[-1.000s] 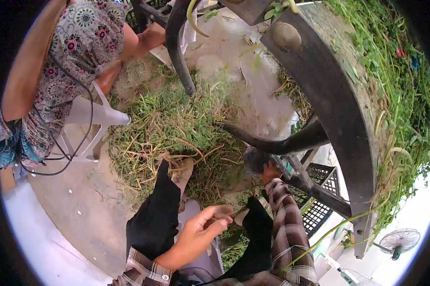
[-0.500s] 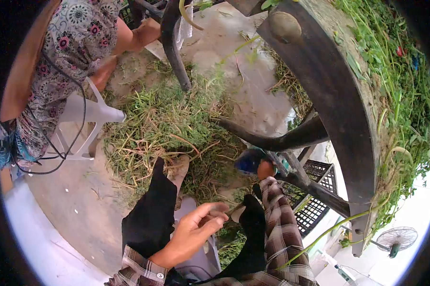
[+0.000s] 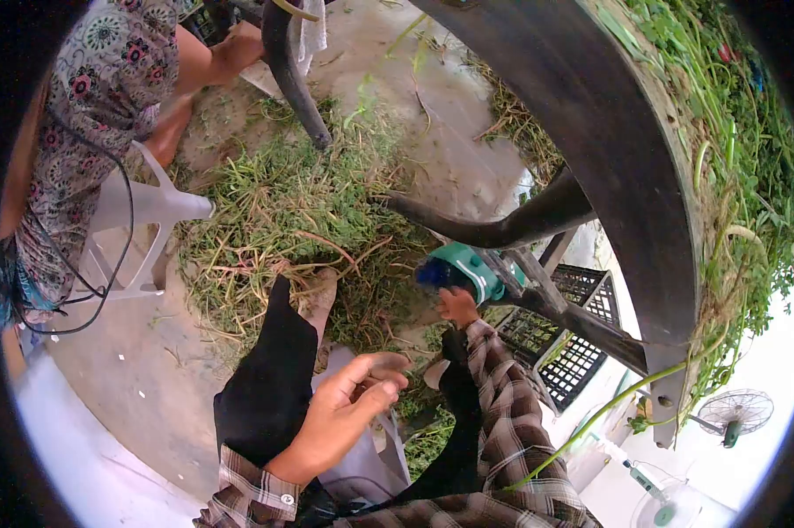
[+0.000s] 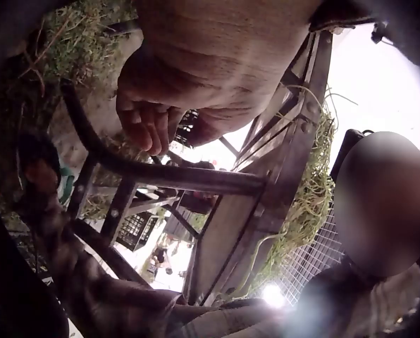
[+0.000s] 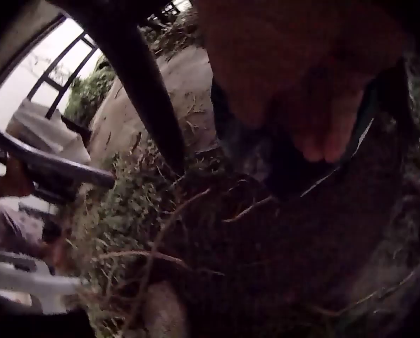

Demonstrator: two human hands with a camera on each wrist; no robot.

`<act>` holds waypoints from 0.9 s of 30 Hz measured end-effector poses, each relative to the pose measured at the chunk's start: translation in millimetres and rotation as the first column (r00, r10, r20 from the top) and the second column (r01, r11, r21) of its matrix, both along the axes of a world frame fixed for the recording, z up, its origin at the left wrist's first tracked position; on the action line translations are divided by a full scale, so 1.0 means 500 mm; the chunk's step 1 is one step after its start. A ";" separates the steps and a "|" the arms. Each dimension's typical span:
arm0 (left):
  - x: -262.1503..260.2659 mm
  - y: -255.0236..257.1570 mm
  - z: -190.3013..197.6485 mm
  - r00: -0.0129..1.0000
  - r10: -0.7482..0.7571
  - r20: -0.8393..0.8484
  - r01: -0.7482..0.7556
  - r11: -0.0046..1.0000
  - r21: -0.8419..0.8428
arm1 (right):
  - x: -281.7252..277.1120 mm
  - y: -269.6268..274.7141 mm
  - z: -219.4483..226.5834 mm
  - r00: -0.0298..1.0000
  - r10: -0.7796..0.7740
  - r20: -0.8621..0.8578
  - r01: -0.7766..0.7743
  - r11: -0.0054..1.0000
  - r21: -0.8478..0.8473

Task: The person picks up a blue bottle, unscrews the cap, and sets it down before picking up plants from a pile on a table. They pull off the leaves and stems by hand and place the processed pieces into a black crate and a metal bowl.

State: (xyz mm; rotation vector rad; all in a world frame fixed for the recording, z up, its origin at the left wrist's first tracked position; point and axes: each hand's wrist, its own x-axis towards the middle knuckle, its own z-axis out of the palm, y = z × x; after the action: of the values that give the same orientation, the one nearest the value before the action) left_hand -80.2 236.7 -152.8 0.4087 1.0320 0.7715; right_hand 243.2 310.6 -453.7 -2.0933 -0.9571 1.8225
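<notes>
In the head view my right hand [image 3: 457, 306] grips the near edge of a green and dark blue container-like item [image 3: 469, 269] beside the dark curved table leg [image 3: 493, 231]. The right wrist view shows that hand [image 5: 301, 91] in shadow, fingers bent over the item's dark part. My left hand [image 3: 337, 421] hangs over my lap, palm inward, fingers loosely curled and thumb near them, with nothing visible in it. From the left wrist view, the left hand [image 4: 203, 77] has bent fingers. Cut stems and leaves [image 3: 300, 211] lie heaped on the floor in front of my feet.
Green vines [image 3: 740, 167] cover the dark-edged table [image 3: 625, 150] at right. Black crates [image 3: 573, 374] stand beneath it. A white plastic stool [image 3: 142, 207] and a person in a flowered garment [image 3: 106, 79] are at left. One long stem [image 3: 608, 424] hangs over my right sleeve.
The right hand has moved left and toward me, and the item's green side shows where mostly dark blue was visible before. The left hand keeps its loose curl. The head view has shifted.
</notes>
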 end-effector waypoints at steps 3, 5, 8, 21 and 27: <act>0.003 0.000 0.000 1.000 0.012 -0.007 -0.012 1.000 -0.005 | 0.000 -0.015 -0.002 0.968 0.248 0.041 -0.240 0.959 -0.149; 0.005 0.001 0.000 1.000 0.021 -0.010 -0.021 1.000 0.001 | -0.001 -0.030 -0.007 0.975 0.223 0.009 -0.218 0.961 -0.168; 0.005 0.005 0.002 1.000 0.014 -0.015 -0.014 1.000 -0.014 | 0.000 -0.037 -0.016 0.991 0.119 -0.065 -0.129 0.972 -0.196; 0.007 0.007 -0.006 1.000 -0.002 0.003 0.002 1.000 -0.031 | -0.007 -0.022 -0.027 0.486 -0.704 -0.518 0.597 0.700 -0.392; 0.017 0.009 -0.008 1.000 0.002 0.011 -0.002 1.000 -0.009 | 0.011 0.018 -0.004 -0.069 -0.815 -0.575 0.696 0.373 -0.613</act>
State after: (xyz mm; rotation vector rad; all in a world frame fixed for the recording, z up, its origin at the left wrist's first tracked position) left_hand -71.8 240.9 -156.6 0.3953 1.0254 0.7694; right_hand 248.7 319.8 -455.7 -0.8995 0.6269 1.7230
